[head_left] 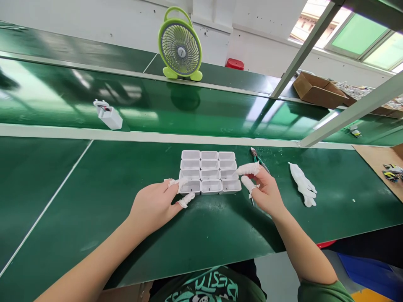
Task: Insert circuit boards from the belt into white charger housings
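A block of small white open plastic boxes (pixel 209 172), three wide and several rows deep, sits on the green bench. My left hand (pixel 157 204), with white finger cots, touches the block's near left corner. My right hand (pixel 262 188), also with finger cots, touches its right side with the forefinger. Neither hand lifts a box. A slim tool with a dark handle (pixel 258 159) lies just behind my right hand, partly hidden by it.
A white glove (pixel 304 184) lies to the right. One white box (pixel 108 114) rests on the green conveyor belt behind. A green fan (pixel 180 45) stands at the back, cardboard boxes (pixel 317 89) at right, metal frame bars (pixel 349 113) overhead.
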Tool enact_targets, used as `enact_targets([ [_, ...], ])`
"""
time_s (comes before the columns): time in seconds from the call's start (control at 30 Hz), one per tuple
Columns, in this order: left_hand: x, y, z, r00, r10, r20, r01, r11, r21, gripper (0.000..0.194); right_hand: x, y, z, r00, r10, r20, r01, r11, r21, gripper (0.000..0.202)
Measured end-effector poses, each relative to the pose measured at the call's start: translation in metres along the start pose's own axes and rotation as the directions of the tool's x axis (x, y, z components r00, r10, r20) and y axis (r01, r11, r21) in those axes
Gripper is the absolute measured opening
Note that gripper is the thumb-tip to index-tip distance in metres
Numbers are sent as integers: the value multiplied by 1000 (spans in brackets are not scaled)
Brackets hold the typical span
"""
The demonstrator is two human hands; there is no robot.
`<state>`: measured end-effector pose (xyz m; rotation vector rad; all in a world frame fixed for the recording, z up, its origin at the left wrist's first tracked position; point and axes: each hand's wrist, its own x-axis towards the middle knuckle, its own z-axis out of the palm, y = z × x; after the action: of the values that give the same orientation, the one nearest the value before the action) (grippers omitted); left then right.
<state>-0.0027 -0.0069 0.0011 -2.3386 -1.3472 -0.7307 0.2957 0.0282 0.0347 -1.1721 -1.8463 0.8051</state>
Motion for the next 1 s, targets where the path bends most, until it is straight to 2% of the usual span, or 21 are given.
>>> enact_targets([
  [0.07,0,1,-1,998,-69,6,69,996,-59,34,1,1,-6,999,46,12,-44,994,-104,25],
  [0.1,0,2,-2,993,-116,17,117,988,-99,35,1,2,-10,996,78,48,-70,984,-165,36],
  [0.17,0,2,-2,975,-214,66,222,960,-173,45,0,1,-16,971,171,165,-118,951,-287,66],
  [0.23,-1,0,2,946,-291,145,315,930,-190,62,0,-1,-18,919,290,267,-170,903,-396,81],
  [0.27,-3,-1,5,931,-312,192,345,922,-175,72,0,-2,-18,891,348,292,-195,873,-447,76],
  [0.33,-7,-4,14,904,-317,286,363,923,-125,87,1,-4,-16,847,435,305,-229,817,-528,54],
  [0.43,-14,-7,27,888,-273,370,322,944,-75,86,3,-6,-12,820,474,323,-238,793,-560,35],
  [0.6,-19,-5,36,896,-207,392,251,966,-65,66,4,-5,-7,834,434,341,-201,814,-544,30],
  [0.73,-19,-4,35,900,-219,376,263,962,-70,66,3,-4,-5,857,386,341,-159,828,-538,25],
  [1.0,-18,-4,34,893,-227,389,276,958,-74,72,2,-3,-3,863,382,330,-157,824,-544,24],
])
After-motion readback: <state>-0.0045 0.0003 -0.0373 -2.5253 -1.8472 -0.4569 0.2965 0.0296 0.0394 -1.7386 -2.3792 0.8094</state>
